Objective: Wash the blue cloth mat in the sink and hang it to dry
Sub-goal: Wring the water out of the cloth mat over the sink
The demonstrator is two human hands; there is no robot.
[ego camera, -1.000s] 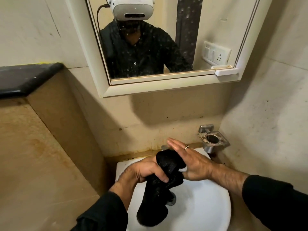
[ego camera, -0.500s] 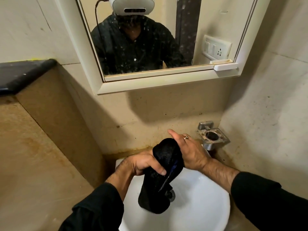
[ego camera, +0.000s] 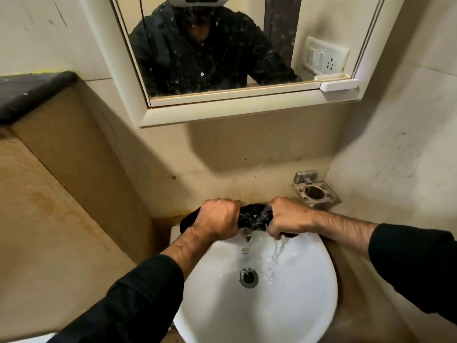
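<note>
The cloth mat (ego camera: 254,216) looks dark and wet, rolled into a thick horizontal bundle above the back of the white sink (ego camera: 304,300). My left hand (ego camera: 218,219) grips its left part, with a dark end sticking out to the left. My right hand (ego camera: 288,217) grips its right part. Water streams from under my right hand down into the basin near the drain (ego camera: 248,276). The tap spout (ego camera: 246,235) shows just below the bundle.
A steel holder (ego camera: 316,194) is fixed to the wall right of the sink. A framed mirror (ego camera: 222,53) hangs above, with a small white shelf (ego camera: 338,84) at its lower right. A dark-topped ledge (ego camera: 32,92) stands at the left.
The mat hung down from my left hand while my right hand lay flat against it. Now both hands grip it as a horizontal roll higher up, and water runs out into the sink.
</note>
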